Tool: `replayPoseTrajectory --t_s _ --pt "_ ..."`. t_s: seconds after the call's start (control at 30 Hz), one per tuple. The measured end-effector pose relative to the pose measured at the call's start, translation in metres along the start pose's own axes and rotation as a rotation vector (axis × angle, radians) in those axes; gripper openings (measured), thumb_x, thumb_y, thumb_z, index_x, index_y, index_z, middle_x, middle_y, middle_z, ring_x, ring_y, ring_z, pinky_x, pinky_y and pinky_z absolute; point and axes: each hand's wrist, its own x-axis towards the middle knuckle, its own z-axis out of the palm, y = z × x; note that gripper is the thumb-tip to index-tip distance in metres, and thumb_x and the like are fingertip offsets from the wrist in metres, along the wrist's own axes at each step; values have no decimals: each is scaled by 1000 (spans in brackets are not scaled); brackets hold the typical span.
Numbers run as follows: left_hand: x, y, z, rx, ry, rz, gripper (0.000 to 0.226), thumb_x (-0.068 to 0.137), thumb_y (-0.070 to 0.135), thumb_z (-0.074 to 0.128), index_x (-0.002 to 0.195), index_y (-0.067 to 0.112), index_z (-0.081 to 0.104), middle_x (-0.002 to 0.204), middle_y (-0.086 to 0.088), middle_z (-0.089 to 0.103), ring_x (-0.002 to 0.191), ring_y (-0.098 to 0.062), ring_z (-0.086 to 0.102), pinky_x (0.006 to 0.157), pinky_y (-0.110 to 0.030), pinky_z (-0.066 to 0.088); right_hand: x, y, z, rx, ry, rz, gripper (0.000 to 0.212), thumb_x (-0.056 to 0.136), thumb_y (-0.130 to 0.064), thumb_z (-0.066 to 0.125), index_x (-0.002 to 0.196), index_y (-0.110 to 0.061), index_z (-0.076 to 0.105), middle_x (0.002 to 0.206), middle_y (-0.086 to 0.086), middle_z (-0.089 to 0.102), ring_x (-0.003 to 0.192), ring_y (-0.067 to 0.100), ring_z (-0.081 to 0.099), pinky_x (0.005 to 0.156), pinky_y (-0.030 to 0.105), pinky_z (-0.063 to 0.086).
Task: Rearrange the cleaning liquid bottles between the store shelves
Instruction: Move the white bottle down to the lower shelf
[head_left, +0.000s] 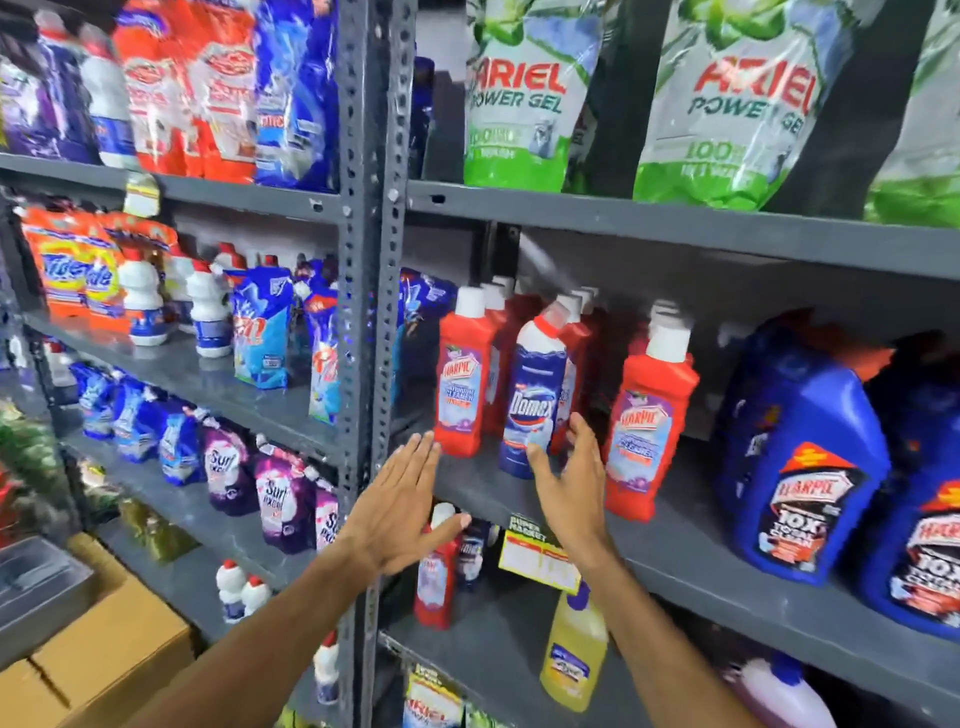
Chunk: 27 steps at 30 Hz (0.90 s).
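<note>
Domex bottle (535, 400) upright, tilted slightly, just left of right hand (571, 478); grip wide, thumb maybe touching; left hand (400, 499) flat, empty.

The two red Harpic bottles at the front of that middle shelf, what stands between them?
In the head view, a blue Domex bottle stands between the red Harpic bottles, with the right hand at its base.

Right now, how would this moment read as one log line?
left hand: open, free | right hand: open, fingers at Domex bottle | bottle: upright on shelf
</note>
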Motion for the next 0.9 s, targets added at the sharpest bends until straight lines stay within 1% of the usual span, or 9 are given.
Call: replayPoseTrajectory --t_s 0.07,0.13,0.27,0.33,0.37,0.57,0.63,0.8,0.9 --pt "6 -10 9 -18 -25 18 109 96 82 14 165 -1 -5 175 -19 -11 164 -28 -12 133 -39 -8 15 0 8 -14 27 43 69 96 -18 75 154 -7 42 150 14 58 137 31 56 116 46 45" --pt "9 -14 18 -48 -54 26 111 94 84 12 165 0 -4 176 -19 -10 164 -28 -11 133 -40 -7 28 0 11 -31 12 91 72 93 -17 78 155 -7 41 149 14 60 135 29 59 112 38 45" --pt "11 -14 29 -78 -32 23 106 100 80 24 165 -1 7 176 -20 6 164 -31 2 134 -44 -1 38 3 18 -12 -72 143 75 90 -20 82 154 -10 44 141 8 67 115 15 64 88 15 44" --pt "11 -13 29 -88 -1 19 103 101 77 30 165 -2 15 174 -21 18 163 -32 13 134 -44 2 41 7 21 -9 -91 138 69 90 -20 83 150 -10 50 136 8 70 110 15 66 72 1 44" --pt "11 -12 27 -92 0 17 102 102 77 31 164 -2 16 174 -21 20 163 -32 15 134 -44 3 42 9 21 -6 -96 141 65 90 -20 83 147 -11 53 134 8 71 110 15 67 70 -1 45" --pt "9 -11 23 -87 -44 12 103 100 81 18 167 3 8 177 -16 11 164 -27 5 134 -44 2 42 13 19 42 -101 154 60 86 -22 87 138 -15 57 130 1 72 104 8 71 78 7 51" --pt "9 -10 23 -73 -46 6 104 99 82 16 167 3 8 177 -15 11 164 -26 5 134 -44 3 41 12 18 57 -99 161 62 86 -22 88 139 -16 57 128 -1 71 103 4 70 74 4 50" --pt "11 -10 19 -73 -80 3 104 99 82 17 167 3 6 177 -15 8 164 -25 2 134 -43 0 36 6 17 83 -80 161 64 83 -21 90 138 -15 58 129 0 72 108 13 71 67 0 51" --pt "9 -13 14 -92 -81 6 103 99 82 16 167 5 6 178 -14 7 165 -24 2 135 -42 1 25 0 16 103 -112 146 63 82 -21 91 135 -19 59 128 -2 72 106 4 71 70 1 52"
